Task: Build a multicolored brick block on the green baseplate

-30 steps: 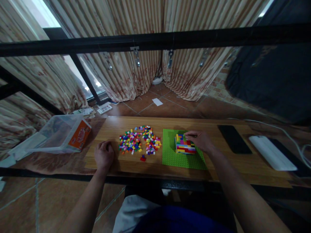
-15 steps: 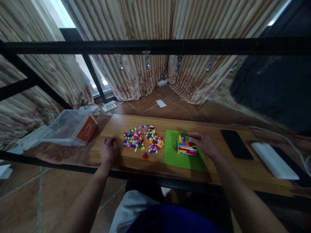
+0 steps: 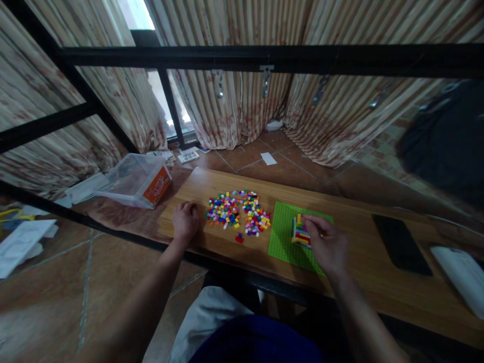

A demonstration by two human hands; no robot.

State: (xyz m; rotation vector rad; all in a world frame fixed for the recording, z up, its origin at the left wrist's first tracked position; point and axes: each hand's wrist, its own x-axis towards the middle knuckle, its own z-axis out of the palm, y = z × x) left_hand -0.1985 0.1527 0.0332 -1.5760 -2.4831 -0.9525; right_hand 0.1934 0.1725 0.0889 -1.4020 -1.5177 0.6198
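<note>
My right hand (image 3: pixel 328 244) is over a small built block of colourful toy bricks (image 3: pixel 300 234), thumb and fingers pinched together at its top. Whether a brick is between the fingertips I cannot make out; the hand hides the block's right side. The block stands on a green studded baseplate (image 3: pixel 282 232). My left hand (image 3: pixel 186 222) rests on the table's left part with its fingers curled in, and no brick shows in it. Between the hands lies a spread of loose small bricks (image 3: pixel 224 212) in many colours. A red brick piece (image 3: pixel 239 238) with a dark bit on top sits apart, nearer me.
A clear plastic box (image 3: pixel 132 184) with an orange label stands left of the wooden table (image 3: pixel 234 259). On the right lie a black phone-like slab (image 3: pixel 401 244) and a white device (image 3: pixel 459 277). A black metal bar (image 3: pixel 234 56) crosses beyond the table, before striped curtains.
The view has swung, shifting the whole scene rightward. My right hand has come further over the brick block, covering more of it. My left hand stays on the table, fingers curled.
</note>
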